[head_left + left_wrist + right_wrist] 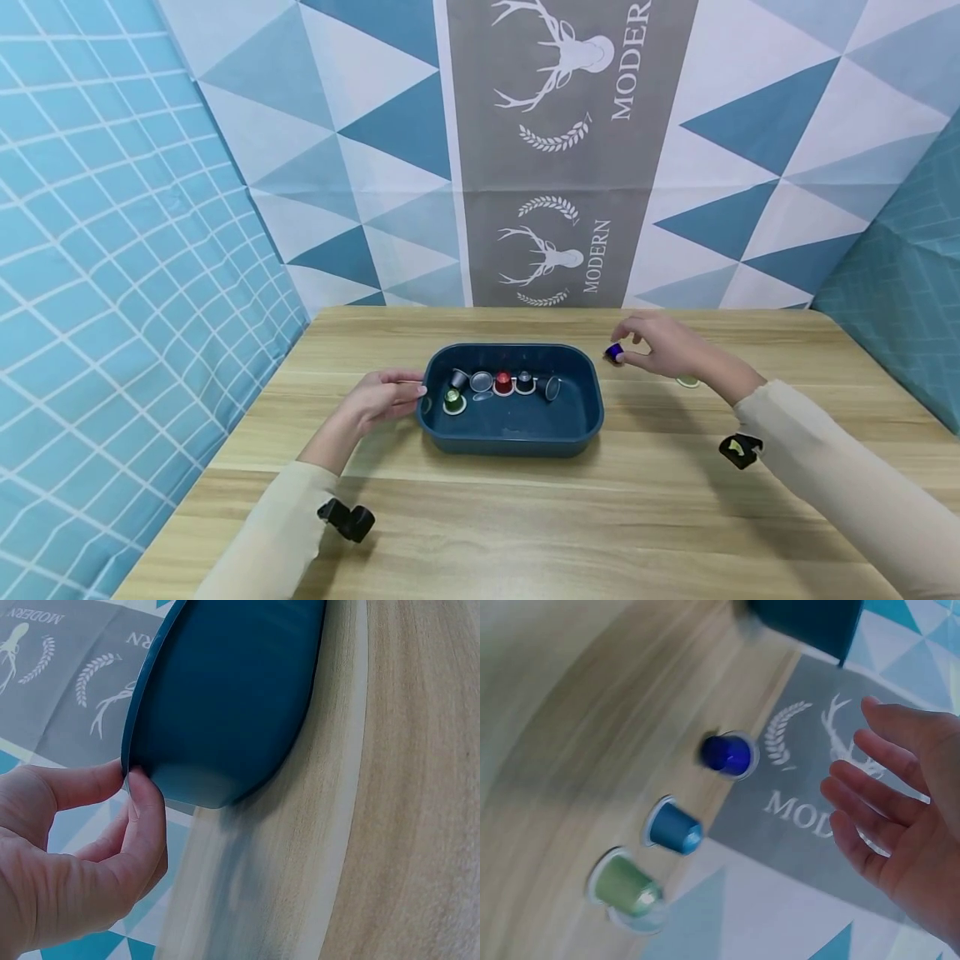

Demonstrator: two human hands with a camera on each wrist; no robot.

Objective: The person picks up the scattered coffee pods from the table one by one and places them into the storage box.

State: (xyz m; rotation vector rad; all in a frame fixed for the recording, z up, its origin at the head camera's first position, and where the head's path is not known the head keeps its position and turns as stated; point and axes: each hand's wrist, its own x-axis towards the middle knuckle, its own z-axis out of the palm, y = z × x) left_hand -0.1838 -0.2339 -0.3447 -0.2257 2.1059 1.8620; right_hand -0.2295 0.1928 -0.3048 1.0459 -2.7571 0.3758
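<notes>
A dark blue plastic bin stands on the table with several coffee capsules inside, among them a red capsule and a green capsule. My left hand pinches the bin's left rim between thumb and fingers, plainly seen in the left wrist view. To the right of the bin, my right hand reaches over a shiny blue capsule. In the right wrist view its fingers are spread and relaxed, apart from that capsule. A teal capsule and a pale green capsule lie nearby on the table.
The wooden table ends at a wall of patterned cloth behind. Blue checked cloth hangs on the left. A small black camera sits on the left wrist, another black device on the right.
</notes>
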